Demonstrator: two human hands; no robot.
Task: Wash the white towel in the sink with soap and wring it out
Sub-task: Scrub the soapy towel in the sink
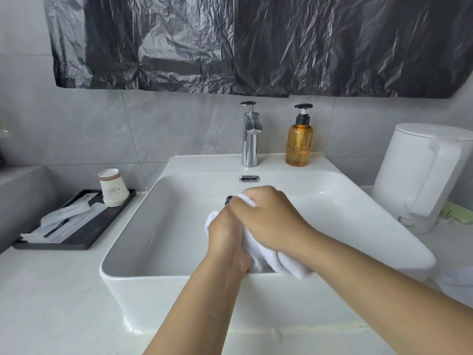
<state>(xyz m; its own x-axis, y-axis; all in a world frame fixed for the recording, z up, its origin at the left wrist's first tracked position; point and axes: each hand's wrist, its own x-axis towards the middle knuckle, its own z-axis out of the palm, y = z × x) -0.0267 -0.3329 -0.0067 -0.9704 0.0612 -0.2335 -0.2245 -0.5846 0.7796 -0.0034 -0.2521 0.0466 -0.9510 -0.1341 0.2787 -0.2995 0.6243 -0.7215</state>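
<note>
The white towel [266,254] is bunched up over the white rectangular sink [143,226], near the basin's front middle. My left hand [226,239] grips the towel's lower left part with curled fingers. My right hand [268,216] grips the upper part, its knuckles facing the tap. Both hands touch each other, and a loose end of the towel hangs out below my right wrist. An amber soap bottle [299,144] with a black pump stands on the sink's back ledge, right of the chrome tap [250,139]. No water runs from the tap.
A black tray [84,234] with paper packets and stacked paper cups [112,187] sits on the counter to the left. A white kettle [422,178] stands at the right. Crinkled black plastic sheeting [256,42] covers the wall above.
</note>
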